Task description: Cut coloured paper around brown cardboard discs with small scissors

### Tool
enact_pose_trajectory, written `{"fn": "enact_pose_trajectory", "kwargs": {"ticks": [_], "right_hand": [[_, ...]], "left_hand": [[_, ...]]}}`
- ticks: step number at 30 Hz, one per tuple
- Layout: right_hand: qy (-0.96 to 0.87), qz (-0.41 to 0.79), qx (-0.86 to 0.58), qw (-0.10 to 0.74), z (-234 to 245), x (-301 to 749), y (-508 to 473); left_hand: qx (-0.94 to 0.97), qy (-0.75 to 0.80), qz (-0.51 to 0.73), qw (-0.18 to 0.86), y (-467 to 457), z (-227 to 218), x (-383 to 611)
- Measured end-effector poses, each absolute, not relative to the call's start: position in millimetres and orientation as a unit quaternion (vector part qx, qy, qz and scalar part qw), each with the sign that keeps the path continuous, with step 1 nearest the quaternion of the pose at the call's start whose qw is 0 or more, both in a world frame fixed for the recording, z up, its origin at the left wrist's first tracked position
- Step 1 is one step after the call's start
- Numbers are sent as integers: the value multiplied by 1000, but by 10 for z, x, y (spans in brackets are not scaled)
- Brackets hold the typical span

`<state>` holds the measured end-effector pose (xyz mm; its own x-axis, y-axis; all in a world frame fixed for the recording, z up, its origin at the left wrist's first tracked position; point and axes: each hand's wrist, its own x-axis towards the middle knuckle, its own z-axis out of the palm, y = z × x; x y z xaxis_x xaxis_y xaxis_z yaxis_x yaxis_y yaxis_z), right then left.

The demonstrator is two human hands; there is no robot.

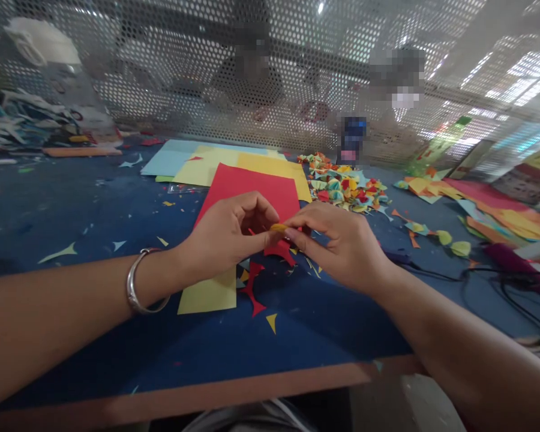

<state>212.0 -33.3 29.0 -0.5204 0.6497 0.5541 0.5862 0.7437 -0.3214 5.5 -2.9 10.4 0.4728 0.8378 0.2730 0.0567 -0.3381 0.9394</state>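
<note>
1. Head view: the left hand (227, 237) and the right hand (342, 246) meet above the blue table (72, 210). Both pinch a small yellow paper piece (278, 227) between fingertips, just above the near edge of a red sheet (247, 186).
2. The left wrist carries a silver bangle (137, 291).
3. A yellow sheet (209, 294) and red offcuts (254, 288) lie beneath the hands.
4. A pile of folded coloured pieces (344, 186) sits behind the right hand.

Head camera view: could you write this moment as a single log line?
left hand: pinching small yellow paper piece | right hand: pinching same piece | beneath: red sheet | surface: blue table
</note>
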Motion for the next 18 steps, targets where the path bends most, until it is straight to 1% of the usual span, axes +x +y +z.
{"fn": "enact_pose_trajectory", "kwargs": {"ticks": [3, 9, 14, 18], "right_hand": [[-865, 60, -374, 330, 290, 2125, -321], [-857, 85, -395, 319, 286, 2116, -317], [-856, 89, -400, 315, 280, 2108, -314], [-855, 71, -399, 323, 267, 2108, -298]], "left_hand": [[734, 312, 399, 452, -31, 97, 43], [753, 312, 396, 424, -43, 122, 35], [742, 329, 398, 427, -52, 118, 48], [737, 331, 410, 424, -12, 67, 47]]}}
